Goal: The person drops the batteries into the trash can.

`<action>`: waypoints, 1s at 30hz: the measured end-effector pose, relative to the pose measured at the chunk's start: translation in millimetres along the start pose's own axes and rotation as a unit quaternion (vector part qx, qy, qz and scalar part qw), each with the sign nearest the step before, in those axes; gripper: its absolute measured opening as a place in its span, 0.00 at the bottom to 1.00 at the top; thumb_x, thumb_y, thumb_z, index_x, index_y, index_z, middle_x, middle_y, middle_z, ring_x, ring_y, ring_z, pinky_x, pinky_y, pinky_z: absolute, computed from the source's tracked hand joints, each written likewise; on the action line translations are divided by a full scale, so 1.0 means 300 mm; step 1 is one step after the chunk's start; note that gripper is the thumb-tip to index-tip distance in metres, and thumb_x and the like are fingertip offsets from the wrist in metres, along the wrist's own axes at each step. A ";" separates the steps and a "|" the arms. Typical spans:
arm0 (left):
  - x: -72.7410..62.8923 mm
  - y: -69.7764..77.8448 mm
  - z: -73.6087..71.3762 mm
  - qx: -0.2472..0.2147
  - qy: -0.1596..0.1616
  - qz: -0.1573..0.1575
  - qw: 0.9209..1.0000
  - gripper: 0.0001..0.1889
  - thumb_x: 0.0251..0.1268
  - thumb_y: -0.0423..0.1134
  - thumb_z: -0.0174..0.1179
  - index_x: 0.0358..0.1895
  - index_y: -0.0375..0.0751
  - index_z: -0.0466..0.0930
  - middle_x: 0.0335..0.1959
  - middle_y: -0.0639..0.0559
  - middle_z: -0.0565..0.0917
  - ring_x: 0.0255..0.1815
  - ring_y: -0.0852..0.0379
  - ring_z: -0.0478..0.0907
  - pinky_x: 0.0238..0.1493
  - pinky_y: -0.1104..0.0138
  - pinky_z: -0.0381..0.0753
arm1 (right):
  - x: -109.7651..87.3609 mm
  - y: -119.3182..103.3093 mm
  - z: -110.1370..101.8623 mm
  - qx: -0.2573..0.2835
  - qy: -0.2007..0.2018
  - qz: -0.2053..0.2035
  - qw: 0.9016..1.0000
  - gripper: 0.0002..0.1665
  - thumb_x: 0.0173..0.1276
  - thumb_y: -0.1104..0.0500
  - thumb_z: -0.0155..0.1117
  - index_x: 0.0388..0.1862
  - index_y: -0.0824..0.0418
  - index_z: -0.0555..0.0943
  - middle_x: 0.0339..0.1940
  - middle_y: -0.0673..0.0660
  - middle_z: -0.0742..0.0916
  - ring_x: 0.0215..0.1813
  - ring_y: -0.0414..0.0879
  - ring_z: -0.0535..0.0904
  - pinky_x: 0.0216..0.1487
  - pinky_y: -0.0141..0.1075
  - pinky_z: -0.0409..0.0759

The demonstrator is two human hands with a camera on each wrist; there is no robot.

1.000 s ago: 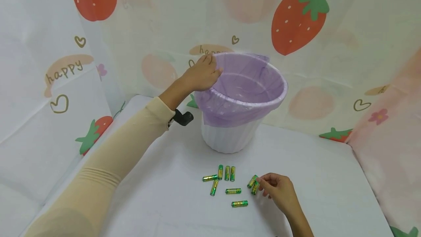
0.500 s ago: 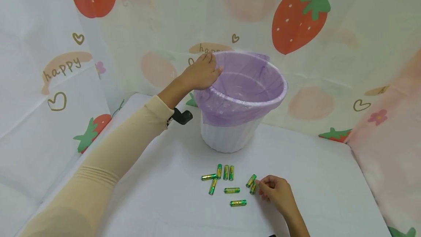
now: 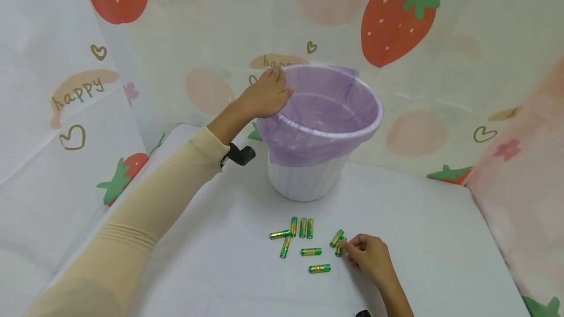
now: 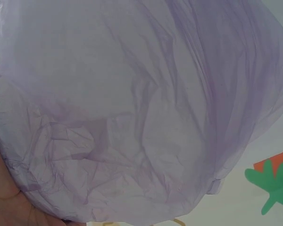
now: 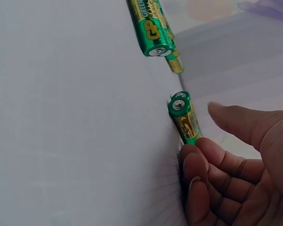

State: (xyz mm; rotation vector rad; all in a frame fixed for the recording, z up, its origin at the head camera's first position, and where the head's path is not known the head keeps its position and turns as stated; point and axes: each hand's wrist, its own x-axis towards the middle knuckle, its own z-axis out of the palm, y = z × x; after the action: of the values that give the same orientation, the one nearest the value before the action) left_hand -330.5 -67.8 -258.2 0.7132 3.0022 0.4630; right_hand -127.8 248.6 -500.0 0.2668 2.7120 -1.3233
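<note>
My left hand (image 3: 266,96) grips the left rim of a white trash can (image 3: 304,182), thumb on the inner side. A thin purple trash bag (image 3: 308,153) lines the can and folds down over its outside. In the left wrist view the crinkled bag (image 4: 132,155) fills most of the picture, and part of the hand (image 4: 7,197) shows at the edge. My right hand (image 3: 370,256) is beside two green-and-gold batteries, the nearer battery (image 3: 341,247) right at the fingertips. The right wrist view shows this battery (image 5: 188,123) by the bent fingers (image 5: 210,150), with the thumb held apart.
Several more batteries lie on the white cloth: an upright pair (image 3: 306,228) in the middle, a touching group (image 3: 285,246) at the left, a sideways battery (image 3: 311,252) and another battery (image 3: 319,268) nearer me. A strawberry-print curtain (image 3: 211,9) stands behind the can.
The head view has tilted slightly. My right hand has shifted a little toward me, its fingertips now beside the nearer battery of the pair. The left hand stays on the rim.
</note>
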 end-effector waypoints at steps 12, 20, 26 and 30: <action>0.009 -0.007 0.004 0.014 0.001 0.004 1.000 0.36 0.85 0.50 0.26 0.78 0.21 0.38 0.82 0.30 0.37 0.83 0.39 0.32 0.82 0.57 0.32 | 0.002 0.000 0.011 -0.045 0.009 -0.033 0.998 0.15 0.61 0.54 0.79 0.25 0.61 0.83 0.16 0.50 0.81 0.20 0.42 0.73 0.19 0.30 0.71; 0.012 -0.002 0.006 0.015 -0.005 0.002 1.000 0.36 0.85 0.51 0.25 0.79 0.22 0.37 0.82 0.31 0.36 0.83 0.40 0.31 0.82 0.58 0.32 | -0.004 0.004 0.019 -0.070 0.015 -0.042 0.997 0.14 0.61 0.55 0.78 0.25 0.61 0.83 0.17 0.50 0.80 0.21 0.42 0.72 0.18 0.30 0.69; 0.014 -0.003 0.008 0.013 -0.008 0.005 1.000 0.36 0.85 0.51 0.25 0.79 0.22 0.36 0.82 0.32 0.35 0.83 0.40 0.30 0.82 0.58 0.31 | -0.008 0.003 0.013 -0.079 0.006 -0.038 0.996 0.13 0.62 0.55 0.77 0.26 0.61 0.82 0.18 0.50 0.80 0.21 0.43 0.73 0.19 0.30 0.70; 0.010 -0.006 0.006 0.007 -0.007 0.001 1.000 0.36 0.85 0.51 0.25 0.79 0.23 0.36 0.82 0.32 0.35 0.83 0.40 0.30 0.82 0.57 0.31 | -0.003 0.003 0.011 -0.084 0.002 -0.041 0.996 0.11 0.63 0.57 0.75 0.26 0.61 0.82 0.18 0.50 0.80 0.21 0.43 0.73 0.19 0.31 0.70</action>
State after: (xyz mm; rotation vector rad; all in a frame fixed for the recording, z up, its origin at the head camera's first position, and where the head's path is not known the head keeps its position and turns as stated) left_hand -333.8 -67.4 -260.2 0.7163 2.9953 0.4344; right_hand -126.8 246.4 -502.6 0.1452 2.8446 -1.1039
